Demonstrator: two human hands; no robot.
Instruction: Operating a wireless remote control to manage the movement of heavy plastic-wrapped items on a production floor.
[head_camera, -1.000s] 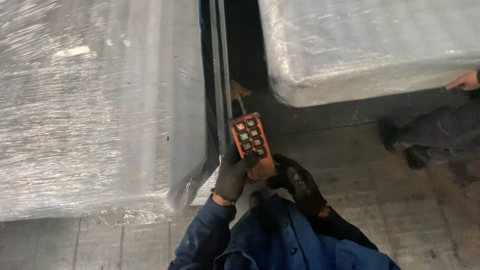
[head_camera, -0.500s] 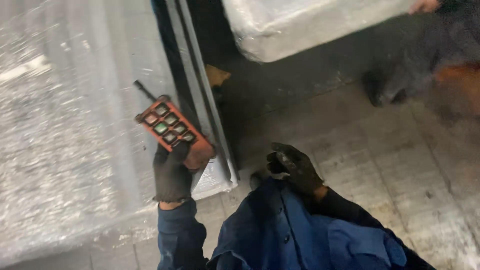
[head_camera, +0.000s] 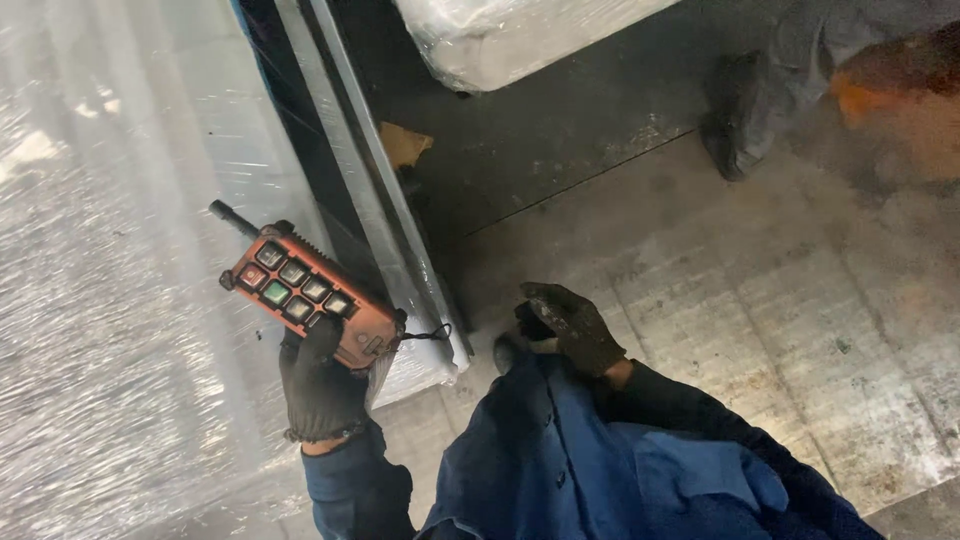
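— Remote control (head_camera: 303, 298), orange, one of it: where does it sit?

— In the left hand (head_camera: 322, 385), gloved in black. The fingers wrap its lower end and the thumb lies across its face near the lowest buttons.

— How many buttons?

— Two rows run along its face; I count about eight, most dark, one green. One short black antenna stub sticks out of its far end.

— Which way does it point?

— Its long axis runs diagonally, antenna end up and left of the hand, over the one plastic-wrapped bundle (head_camera: 120, 300) beside that hand. A thin cord hangs off the near end.

— And the right hand (head_camera: 570, 325)?

— Also gloved, loosely curled with fingers bent, resting against the blue jacket (head_camera: 600, 470), holding nothing that I can make out. Beyond it lie the concrete floor (head_camera: 760, 300), a second wrapped bundle (head_camera: 510, 35) and another person's dark boot (head_camera: 735, 110).
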